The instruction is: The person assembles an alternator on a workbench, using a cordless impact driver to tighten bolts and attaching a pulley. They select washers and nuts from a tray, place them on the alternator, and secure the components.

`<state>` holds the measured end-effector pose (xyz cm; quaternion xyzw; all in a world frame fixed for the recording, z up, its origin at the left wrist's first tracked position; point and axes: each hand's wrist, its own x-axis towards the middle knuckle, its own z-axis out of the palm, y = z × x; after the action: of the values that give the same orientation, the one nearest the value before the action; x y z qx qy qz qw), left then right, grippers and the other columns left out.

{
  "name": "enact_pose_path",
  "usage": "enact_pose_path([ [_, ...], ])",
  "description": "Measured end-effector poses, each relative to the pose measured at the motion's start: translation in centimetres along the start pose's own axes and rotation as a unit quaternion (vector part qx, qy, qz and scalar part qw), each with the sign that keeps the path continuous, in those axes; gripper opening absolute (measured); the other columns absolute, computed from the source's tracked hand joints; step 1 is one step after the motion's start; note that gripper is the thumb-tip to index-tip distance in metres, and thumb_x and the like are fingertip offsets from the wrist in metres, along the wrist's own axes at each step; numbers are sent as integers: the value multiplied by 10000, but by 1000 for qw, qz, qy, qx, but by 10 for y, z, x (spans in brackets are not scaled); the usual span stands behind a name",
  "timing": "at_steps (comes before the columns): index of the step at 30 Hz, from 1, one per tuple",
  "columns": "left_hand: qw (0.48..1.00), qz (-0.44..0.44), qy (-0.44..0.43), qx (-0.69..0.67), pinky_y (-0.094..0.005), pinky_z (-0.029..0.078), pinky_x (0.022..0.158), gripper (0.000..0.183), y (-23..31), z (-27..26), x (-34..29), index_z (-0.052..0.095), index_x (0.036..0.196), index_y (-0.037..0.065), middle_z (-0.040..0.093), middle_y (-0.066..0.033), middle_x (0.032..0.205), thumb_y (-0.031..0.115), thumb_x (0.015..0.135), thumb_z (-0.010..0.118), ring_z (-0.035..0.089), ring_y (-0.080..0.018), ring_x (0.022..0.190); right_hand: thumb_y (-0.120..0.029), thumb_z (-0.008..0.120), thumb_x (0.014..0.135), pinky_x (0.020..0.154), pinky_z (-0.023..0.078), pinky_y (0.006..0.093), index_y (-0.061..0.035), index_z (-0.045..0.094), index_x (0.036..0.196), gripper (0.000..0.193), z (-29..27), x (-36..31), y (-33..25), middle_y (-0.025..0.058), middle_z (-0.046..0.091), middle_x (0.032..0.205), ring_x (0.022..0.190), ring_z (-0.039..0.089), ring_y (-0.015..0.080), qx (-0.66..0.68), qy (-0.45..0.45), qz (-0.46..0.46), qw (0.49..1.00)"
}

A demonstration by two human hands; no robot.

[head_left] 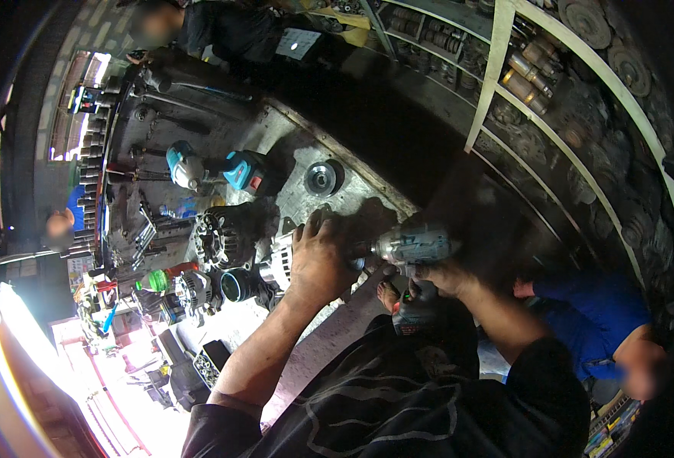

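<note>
My left hand (321,259) is wrapped over a silver alternator (279,264) at the bench's near edge, hiding much of it. In my right hand (447,279) is a grey cordless impact wrench (419,244), gripped by its handle, with a black and red battery below. Its nose points left at the alternator's end beside my left hand; whether they touch is hidden. Beyond my left hand lies a round metal pulley (321,179). To the left sit a darker alternator (216,238), a dark metal ring (236,285) and another alternator (192,293).
A teal cordless tool (186,166) lies farther back on the metal bench (276,133). Sockets (92,172) line its left edge, near wrenches (144,233) and a green bottle (153,281). Shelves (535,122) hold parts. A person in blue (581,320) is close on my right; another (230,30) stands beyond.
</note>
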<state>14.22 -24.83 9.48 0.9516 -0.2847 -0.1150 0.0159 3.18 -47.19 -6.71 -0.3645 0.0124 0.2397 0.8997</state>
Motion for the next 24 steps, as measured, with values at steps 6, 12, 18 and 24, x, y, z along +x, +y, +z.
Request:
enact_pose_path([
  [6, 999, 24, 43, 19, -614, 441, 1115, 468, 0, 1, -2, 746, 1295, 150, 657, -151, 1346, 310, 863, 828, 534, -425, 1407, -329, 802, 1010, 838, 617, 409, -13, 641, 1325, 474, 0, -9, 23, 110, 739, 1094, 882, 737, 228, -94, 58, -89, 990],
  [12, 999, 26, 32, 24, -612, 441, 1115, 496, -1, 0, -1, 741, 1314, 155, 661, -146, 1340, 334, 859, 826, 533, -421, 1408, -284, 830, 979, 754, 602, 377, -8, 660, 1361, 501, -22, -4, 23, 113, 755, 1054, 804, 723, 207, -57, -19, 19, 998],
  [18, 1000, 21, 8, 8, -600, 442, 1117, 536, 1, -3, 0, 721, 1352, 165, 655, -139, 1348, 323, 852, 833, 528, -415, 1405, -270, 852, 958, 699, 595, 353, -22, 670, 1369, 514, -21, 11, 11, 88, 735, 971, 775, 707, 189, 33, -88, 72, 993],
  [24, 1000, 14, 10, 19, -586, 452, 1185, 654, 0, 0, 1, 729, 1381, 229, 638, -123, 1433, 217, 739, 847, 527, -440, 1415, -246, 824, 979, 892, 609, 413, -27, 686, 1315, 424, -20, 4, 10, 116, 791, 1038, 916, 753, 234, 32, -44, 70, 996],
])
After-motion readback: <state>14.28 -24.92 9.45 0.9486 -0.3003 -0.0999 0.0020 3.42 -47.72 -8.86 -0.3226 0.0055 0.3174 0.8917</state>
